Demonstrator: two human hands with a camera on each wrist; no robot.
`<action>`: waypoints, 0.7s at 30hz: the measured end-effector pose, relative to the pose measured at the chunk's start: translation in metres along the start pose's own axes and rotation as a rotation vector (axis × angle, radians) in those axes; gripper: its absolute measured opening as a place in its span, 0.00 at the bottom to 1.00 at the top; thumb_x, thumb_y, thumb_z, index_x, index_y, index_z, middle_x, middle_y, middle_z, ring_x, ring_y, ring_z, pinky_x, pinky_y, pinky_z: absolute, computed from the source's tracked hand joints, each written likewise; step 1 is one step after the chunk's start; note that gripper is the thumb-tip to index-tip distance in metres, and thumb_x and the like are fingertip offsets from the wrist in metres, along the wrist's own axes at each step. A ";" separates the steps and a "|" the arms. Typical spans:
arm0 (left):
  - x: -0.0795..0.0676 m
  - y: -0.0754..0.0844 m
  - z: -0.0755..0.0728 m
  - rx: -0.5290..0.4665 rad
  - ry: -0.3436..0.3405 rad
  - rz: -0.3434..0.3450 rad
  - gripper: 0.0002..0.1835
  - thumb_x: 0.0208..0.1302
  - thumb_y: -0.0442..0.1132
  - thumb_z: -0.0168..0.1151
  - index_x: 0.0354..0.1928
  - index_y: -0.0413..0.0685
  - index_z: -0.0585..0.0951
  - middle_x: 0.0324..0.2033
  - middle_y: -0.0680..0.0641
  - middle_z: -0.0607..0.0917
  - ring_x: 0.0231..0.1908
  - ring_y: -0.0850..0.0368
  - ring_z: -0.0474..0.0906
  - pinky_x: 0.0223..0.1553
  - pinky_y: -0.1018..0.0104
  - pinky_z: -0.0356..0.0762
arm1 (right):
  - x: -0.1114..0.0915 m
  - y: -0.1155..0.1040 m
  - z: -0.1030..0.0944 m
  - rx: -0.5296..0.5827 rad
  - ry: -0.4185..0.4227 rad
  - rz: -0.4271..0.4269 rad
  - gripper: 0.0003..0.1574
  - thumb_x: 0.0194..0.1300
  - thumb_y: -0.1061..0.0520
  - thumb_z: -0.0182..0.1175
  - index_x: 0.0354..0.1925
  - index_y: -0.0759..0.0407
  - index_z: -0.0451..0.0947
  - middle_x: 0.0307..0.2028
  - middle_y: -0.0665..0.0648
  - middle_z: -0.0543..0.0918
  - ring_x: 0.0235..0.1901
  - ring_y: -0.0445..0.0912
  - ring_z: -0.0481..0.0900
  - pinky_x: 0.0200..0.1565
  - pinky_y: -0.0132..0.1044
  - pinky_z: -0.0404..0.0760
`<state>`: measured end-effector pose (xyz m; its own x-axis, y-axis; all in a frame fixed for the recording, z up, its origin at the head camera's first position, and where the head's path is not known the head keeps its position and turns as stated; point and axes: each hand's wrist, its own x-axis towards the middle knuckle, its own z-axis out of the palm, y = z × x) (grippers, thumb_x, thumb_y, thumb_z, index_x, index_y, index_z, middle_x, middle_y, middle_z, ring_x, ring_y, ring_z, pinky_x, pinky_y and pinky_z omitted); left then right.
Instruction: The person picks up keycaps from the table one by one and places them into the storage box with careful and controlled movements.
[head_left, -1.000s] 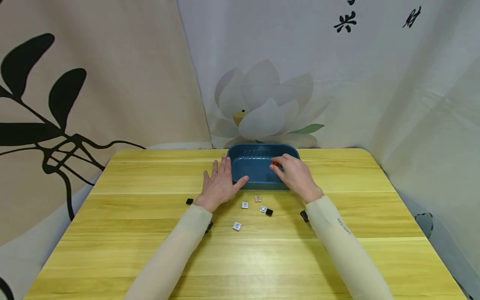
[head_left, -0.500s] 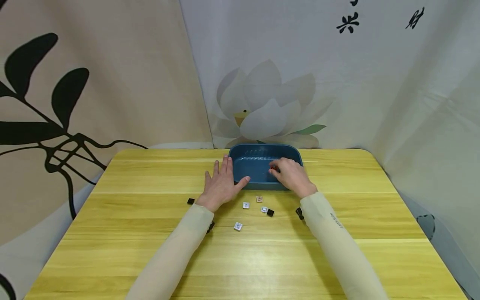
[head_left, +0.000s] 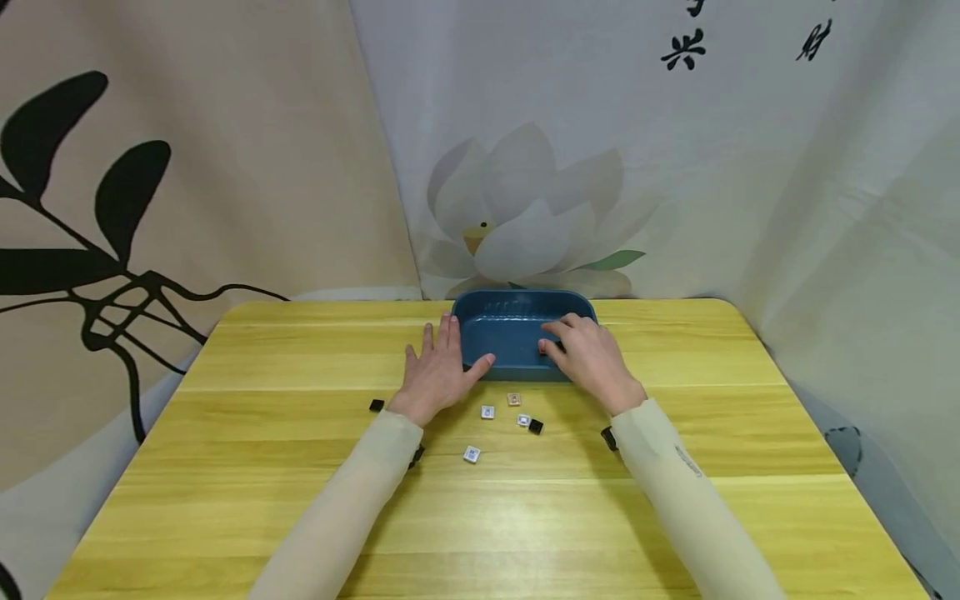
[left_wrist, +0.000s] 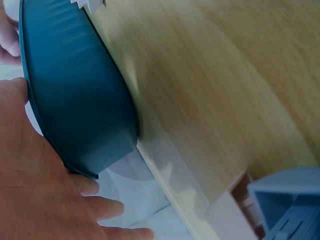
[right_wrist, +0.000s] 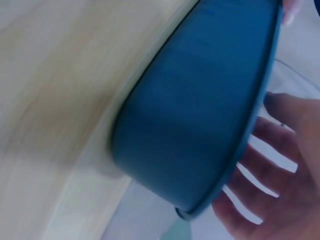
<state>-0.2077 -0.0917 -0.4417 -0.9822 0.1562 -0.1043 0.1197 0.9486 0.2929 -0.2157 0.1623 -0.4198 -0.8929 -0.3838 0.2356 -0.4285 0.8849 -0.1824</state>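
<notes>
A blue rectangular basin (head_left: 517,374) stands at the far edge of the table. My left hand (head_left: 435,379) rests against its left side, fingers spread and straight, with the thumb along the near rim. In the left wrist view the left hand (left_wrist: 45,175) lies at the basin's rim (left_wrist: 42,132). My right hand (head_left: 592,354) reaches over the basin's right part, with fingers bent and a small dark piece with a trace of red (head_left: 559,344) between thumb and fingers. In the right wrist view the basin wall (right_wrist: 185,115) hides what lies below the right hand's fingers (right_wrist: 265,165).
On the table (head_left: 480,533) before the basin lie several small square pieces: a white one (head_left: 487,412), another white one (head_left: 472,454), an orange-edged one (head_left: 513,400), a white one (head_left: 522,420) beside a black one (head_left: 536,427). A black one (head_left: 377,405) lies left of the left wrist.
My right hand stays over the basin, moving only slightly; the red showing between its fingers is now mostly hidden and looks darker. My left hand keeps its place at the basin's side.
</notes>
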 end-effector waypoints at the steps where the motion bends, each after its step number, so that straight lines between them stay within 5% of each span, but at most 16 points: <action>1: 0.000 0.000 0.000 0.001 -0.002 0.000 0.57 0.71 0.78 0.39 0.83 0.42 0.40 0.83 0.42 0.39 0.80 0.37 0.36 0.74 0.29 0.43 | -0.003 -0.001 -0.002 -0.010 0.021 -0.016 0.24 0.74 0.46 0.64 0.60 0.57 0.84 0.53 0.62 0.85 0.50 0.58 0.83 0.51 0.54 0.83; 10: 0.000 -0.002 -0.001 0.002 0.020 0.011 0.57 0.71 0.77 0.40 0.83 0.40 0.41 0.83 0.41 0.39 0.80 0.36 0.36 0.73 0.28 0.44 | -0.031 -0.011 -0.017 -0.016 0.099 -0.124 0.24 0.74 0.45 0.65 0.61 0.56 0.84 0.58 0.60 0.84 0.56 0.58 0.82 0.53 0.56 0.82; 16: 0.000 -0.002 0.000 0.023 0.021 0.015 0.58 0.70 0.78 0.38 0.83 0.40 0.41 0.83 0.40 0.41 0.80 0.35 0.38 0.73 0.28 0.47 | -0.052 -0.017 -0.014 -0.004 0.166 -0.212 0.21 0.70 0.49 0.69 0.57 0.56 0.86 0.53 0.58 0.87 0.51 0.56 0.85 0.47 0.54 0.83; 21: -0.001 -0.001 0.001 0.010 0.020 0.017 0.57 0.71 0.77 0.40 0.83 0.39 0.41 0.83 0.40 0.41 0.80 0.35 0.38 0.73 0.28 0.47 | -0.069 -0.027 -0.008 -0.025 0.156 -0.235 0.21 0.69 0.48 0.69 0.55 0.55 0.87 0.52 0.56 0.88 0.52 0.54 0.85 0.52 0.55 0.81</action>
<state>-0.2070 -0.0927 -0.4424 -0.9826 0.1672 -0.0807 0.1380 0.9486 0.2847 -0.1417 0.1672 -0.4234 -0.7363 -0.5361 0.4129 -0.6162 0.7833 -0.0818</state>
